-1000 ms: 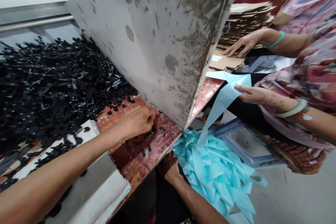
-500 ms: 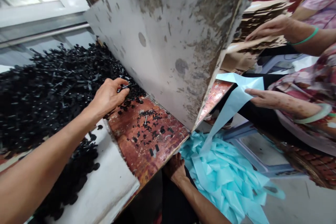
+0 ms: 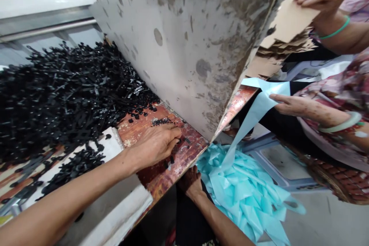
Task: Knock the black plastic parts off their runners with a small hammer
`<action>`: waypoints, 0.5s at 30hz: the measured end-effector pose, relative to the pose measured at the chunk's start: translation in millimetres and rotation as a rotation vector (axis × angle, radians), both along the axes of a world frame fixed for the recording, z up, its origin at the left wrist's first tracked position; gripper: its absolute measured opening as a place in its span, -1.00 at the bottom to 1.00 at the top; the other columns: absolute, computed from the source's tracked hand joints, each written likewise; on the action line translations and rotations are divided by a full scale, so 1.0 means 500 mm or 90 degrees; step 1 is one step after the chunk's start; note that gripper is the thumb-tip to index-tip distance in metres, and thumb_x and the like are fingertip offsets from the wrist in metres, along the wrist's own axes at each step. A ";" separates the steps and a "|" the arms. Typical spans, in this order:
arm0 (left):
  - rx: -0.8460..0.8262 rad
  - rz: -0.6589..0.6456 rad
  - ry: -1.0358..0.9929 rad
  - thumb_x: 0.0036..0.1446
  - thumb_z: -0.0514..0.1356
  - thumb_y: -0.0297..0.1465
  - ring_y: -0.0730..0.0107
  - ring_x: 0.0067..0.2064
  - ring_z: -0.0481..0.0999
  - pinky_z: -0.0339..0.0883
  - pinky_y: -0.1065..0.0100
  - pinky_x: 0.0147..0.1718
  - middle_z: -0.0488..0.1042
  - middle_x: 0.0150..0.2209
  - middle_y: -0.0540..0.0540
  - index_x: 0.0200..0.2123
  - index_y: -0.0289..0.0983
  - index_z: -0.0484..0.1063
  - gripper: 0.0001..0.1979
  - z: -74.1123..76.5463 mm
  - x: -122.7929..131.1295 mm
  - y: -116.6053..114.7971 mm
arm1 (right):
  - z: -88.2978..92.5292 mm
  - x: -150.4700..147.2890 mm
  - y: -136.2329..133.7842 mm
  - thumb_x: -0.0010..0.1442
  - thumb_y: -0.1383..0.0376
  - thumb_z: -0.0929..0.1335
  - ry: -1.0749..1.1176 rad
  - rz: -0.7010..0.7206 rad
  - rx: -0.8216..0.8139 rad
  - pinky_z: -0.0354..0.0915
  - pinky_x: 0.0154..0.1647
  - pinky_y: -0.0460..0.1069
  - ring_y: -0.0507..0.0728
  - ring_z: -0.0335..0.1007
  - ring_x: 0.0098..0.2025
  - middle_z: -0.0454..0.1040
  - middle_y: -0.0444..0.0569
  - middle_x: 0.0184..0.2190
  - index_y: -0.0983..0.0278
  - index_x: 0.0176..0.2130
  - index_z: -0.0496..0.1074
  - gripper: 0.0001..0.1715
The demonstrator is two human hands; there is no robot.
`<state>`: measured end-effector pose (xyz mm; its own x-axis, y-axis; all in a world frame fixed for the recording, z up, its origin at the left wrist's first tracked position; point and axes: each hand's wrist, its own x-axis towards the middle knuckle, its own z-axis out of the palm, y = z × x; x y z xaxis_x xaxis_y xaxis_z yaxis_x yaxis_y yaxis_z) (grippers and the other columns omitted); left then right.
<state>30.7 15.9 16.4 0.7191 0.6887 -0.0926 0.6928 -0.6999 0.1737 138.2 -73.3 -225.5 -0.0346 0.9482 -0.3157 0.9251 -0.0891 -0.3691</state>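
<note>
My left hand (image 3: 158, 140) is over the red-brown tabletop (image 3: 155, 188), palm down, its fingers curled and pressed together by scattered small black pieces (image 3: 187, 140). Whatever may be between the fingertips is hidden. Beyond the forearm rises a large heap of small black plastic parts (image 3: 72, 84), slender with round ends. A smaller pile of black parts (image 3: 77, 165) lies on a white slab (image 3: 115, 138) beneath my left arm. My right hand (image 3: 191, 180) is low at the table's front edge, above my dark-clad leg; its fingers are partly hidden in shadow.
A tall, stained white panel (image 3: 178, 46) stands at the table's far side. Beyond it, a co-worker's hands (image 3: 288, 103) hold light-blue strip (image 3: 253, 111) and brown card (image 3: 296, 19). More blue strip (image 3: 242, 188) is heaped on the floor near a grey-blue stool (image 3: 276, 161).
My left hand has moved from the edge of the black heap rightward and nearer, over the scattered pieces. My right hand stays put. The co-worker's upper hand has lifted a brown card.
</note>
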 end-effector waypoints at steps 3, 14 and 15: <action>-0.004 -0.009 -0.030 0.25 -0.03 -0.44 0.32 -0.33 0.39 0.17 0.31 -0.35 0.42 -0.33 -0.07 -0.40 -0.22 0.32 -0.80 -0.009 0.000 -0.002 | 0.004 0.002 0.000 0.22 0.18 0.34 0.000 -0.010 0.011 0.30 -0.04 0.24 0.40 0.28 0.12 0.37 0.28 0.10 0.26 0.19 0.31 -0.43; 0.157 0.377 -0.234 0.18 0.03 -0.31 0.30 -0.25 0.39 0.27 0.31 -0.23 0.42 -0.31 -0.04 -0.24 -0.23 0.37 -0.82 0.089 -0.096 0.057 | -0.002 0.011 -0.007 0.27 0.19 0.29 0.010 0.009 0.007 0.28 -0.03 0.25 0.44 0.25 0.14 0.41 0.32 0.05 0.31 0.15 0.36 -0.49; 0.180 0.419 -0.255 0.19 0.03 -0.29 0.28 -0.20 0.39 0.29 0.29 -0.19 0.42 -0.25 -0.06 -0.19 -0.24 0.35 -0.79 0.090 -0.110 0.053 | -0.005 0.008 -0.006 0.27 0.18 0.28 0.011 0.013 0.006 0.28 -0.04 0.26 0.45 0.25 0.14 0.41 0.33 0.05 0.32 0.15 0.36 -0.49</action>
<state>-24.3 42.6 61.3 0.1008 0.9400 0.3259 0.8998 -0.2259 0.3732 142.3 -76.5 -227.7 -0.0601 0.9501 -0.3061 0.9201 -0.0661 -0.3861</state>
